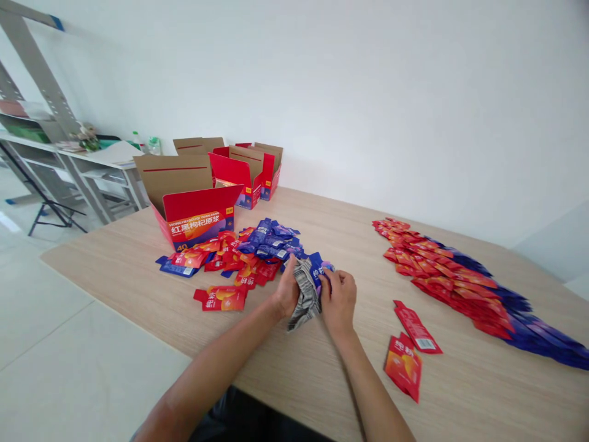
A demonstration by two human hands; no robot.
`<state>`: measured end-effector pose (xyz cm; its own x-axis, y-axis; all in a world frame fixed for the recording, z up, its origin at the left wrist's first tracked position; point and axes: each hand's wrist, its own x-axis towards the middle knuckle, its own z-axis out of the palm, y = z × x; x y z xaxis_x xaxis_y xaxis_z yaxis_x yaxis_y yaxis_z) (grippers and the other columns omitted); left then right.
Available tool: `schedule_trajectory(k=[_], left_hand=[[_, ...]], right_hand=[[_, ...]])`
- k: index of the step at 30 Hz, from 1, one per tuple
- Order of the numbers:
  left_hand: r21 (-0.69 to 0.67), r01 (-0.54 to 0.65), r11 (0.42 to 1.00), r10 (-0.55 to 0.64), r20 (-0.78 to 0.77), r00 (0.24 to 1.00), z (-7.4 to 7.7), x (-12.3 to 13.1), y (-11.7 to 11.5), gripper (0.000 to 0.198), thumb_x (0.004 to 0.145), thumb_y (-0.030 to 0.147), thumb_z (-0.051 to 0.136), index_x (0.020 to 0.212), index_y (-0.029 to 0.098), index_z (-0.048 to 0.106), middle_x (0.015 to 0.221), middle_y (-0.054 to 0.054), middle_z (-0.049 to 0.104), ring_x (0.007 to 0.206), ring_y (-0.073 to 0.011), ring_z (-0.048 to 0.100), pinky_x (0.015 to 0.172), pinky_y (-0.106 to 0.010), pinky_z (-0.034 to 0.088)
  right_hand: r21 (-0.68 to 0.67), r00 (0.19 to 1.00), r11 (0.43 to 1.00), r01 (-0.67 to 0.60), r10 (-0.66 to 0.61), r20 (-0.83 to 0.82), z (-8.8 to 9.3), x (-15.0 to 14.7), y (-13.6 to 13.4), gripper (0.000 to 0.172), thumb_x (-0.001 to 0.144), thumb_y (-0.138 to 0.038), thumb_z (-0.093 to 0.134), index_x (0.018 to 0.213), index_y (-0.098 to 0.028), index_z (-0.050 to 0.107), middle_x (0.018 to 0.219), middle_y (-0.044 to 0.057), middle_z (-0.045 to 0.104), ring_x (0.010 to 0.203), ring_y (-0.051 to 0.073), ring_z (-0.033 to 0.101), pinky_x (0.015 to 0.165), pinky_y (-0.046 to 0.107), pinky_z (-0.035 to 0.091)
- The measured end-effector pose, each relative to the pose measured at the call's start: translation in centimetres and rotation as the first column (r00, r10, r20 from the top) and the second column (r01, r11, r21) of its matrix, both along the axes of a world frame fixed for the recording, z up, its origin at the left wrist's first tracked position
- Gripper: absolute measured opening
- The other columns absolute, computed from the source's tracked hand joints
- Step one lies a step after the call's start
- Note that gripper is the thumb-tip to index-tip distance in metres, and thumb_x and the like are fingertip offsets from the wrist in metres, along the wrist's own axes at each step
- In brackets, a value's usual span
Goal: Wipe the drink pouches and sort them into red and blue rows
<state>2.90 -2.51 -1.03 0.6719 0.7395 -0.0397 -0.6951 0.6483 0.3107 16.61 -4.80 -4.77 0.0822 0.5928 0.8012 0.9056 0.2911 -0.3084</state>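
Holding a bundle of sachets between them, both hands are closed around it above the middle of the wooden table. The left hand grips the bundle from its left side, and the right hand grips it from the right, with the fingers curled on its upper edge. The bundle shows silver backs toward the camera and one blue front at its far side. Just behind the hands lies a loose pile of red and blue sachets, and a single red sachet lies a little apart on the near side of this pile. An open red box stands at the far left edge of the pile, and more open boxes stand behind it near the wall. To the right of the right hand lie two red sachets, close to each other. Farther right, a long overlapping row of red and blue sachets runs along the table.
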Motion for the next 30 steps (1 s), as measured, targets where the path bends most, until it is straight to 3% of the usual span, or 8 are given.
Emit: schedule_trajectory(k=[5, 9, 13, 16, 24, 30], left_hand=[[0.011, -0.039, 0.999, 0.039, 0.018, 0.999, 0.6, -1.2, 0.6, 0.081, 0.091, 0.077, 0.036, 0.121, 0.009, 0.068, 0.107, -0.018, 0.075, 0.099, -0.0314, 0.072, 0.094, -0.044, 0.053], [0.034, -0.068, 0.997, 0.066, 0.058, 0.996, 0.6, -2.1, 1.4, 0.087, 0.089, 0.080, 0.033, 0.124, 0.009, 0.067, 0.112, -0.019, 0.073, 0.102, -0.0325, 0.070, 0.094, -0.045, 0.052], [0.028, -0.022, 0.999, 0.020, 0.079, 0.997, 0.4, -2.5, 1.8, 0.091, 0.086, 0.083, 0.032, 0.127, 0.009, 0.066, 0.114, -0.019, 0.072, 0.103, -0.0318, 0.069, 0.093, -0.043, 0.053], [0.020, -0.002, 1.000, 0.000, 0.078, 0.997, 0.4, -2.4, 1.7, 0.090, 0.087, 0.082, 0.030, 0.127, 0.010, 0.066, 0.114, -0.018, 0.072, 0.102, -0.0301, 0.069, 0.091, -0.040, 0.053], [-0.004, 0.094, 0.996, -0.093, 0.027, 0.995, -0.1, -1.3, 0.7, 0.089, 0.086, 0.083, 0.034, 0.128, 0.011, 0.066, 0.108, -0.016, 0.073, 0.097, -0.0280, 0.070, 0.086, -0.037, 0.054], [0.037, 0.100, 0.994, -0.101, 0.037, 0.994, -0.4, -0.5, 0.2, 0.078, 0.092, 0.073, 0.039, 0.132, 0.011, 0.064, 0.110, -0.016, 0.074, 0.101, -0.0276, 0.071, 0.091, -0.037, 0.053]], right_hand=[[0.094, 0.989, 0.994, -0.057, 0.044, 0.142, 0.2, 0.1, 0.0, 0.022, 0.099, -0.027, 0.054, 0.116, -0.024, 0.068, 0.121, 0.013, 0.061, 0.108, 0.028, 0.057, 0.093, 0.049, 0.044], [0.050, 0.935, 0.960, -0.276, 0.256, 0.246, 0.3, 0.0, -0.1, 0.046, 0.097, -0.010, 0.046, 0.141, -0.023, 0.052, 0.137, 0.015, 0.058, 0.127, 0.028, 0.054, 0.102, 0.048, 0.044], [-0.089, 0.851, 0.923, -0.375, 0.380, 0.361, 0.1, -0.3, -0.3, 0.064, 0.091, 0.000, 0.038, 0.152, -0.022, 0.041, 0.155, 0.015, 0.045, 0.148, 0.027, 0.036, 0.113, 0.050, 0.037], [-0.101, 0.844, 0.924, -0.368, 0.378, 0.381, -0.2, -0.4, -0.4, 0.065, 0.092, -0.001, 0.038, 0.154, -0.019, 0.038, 0.156, 0.015, 0.045, 0.150, 0.027, 0.032, 0.115, 0.051, 0.035], [0.021, 0.918, 0.960, -0.280, 0.261, 0.300, -0.6, -0.3, 0.0, 0.060, 0.099, -0.010, 0.042, 0.157, -0.024, 0.032, 0.153, 0.014, 0.049, 0.145, 0.025, 0.042, 0.114, 0.051, 0.036], [-0.038, 0.925, 0.972, -0.230, 0.231, 0.301, -0.2, 0.0, -0.2, 0.062, 0.101, -0.013, 0.039, 0.160, -0.022, 0.024, 0.155, 0.015, 0.046, 0.146, 0.025, 0.041, 0.115, 0.050, 0.033]])
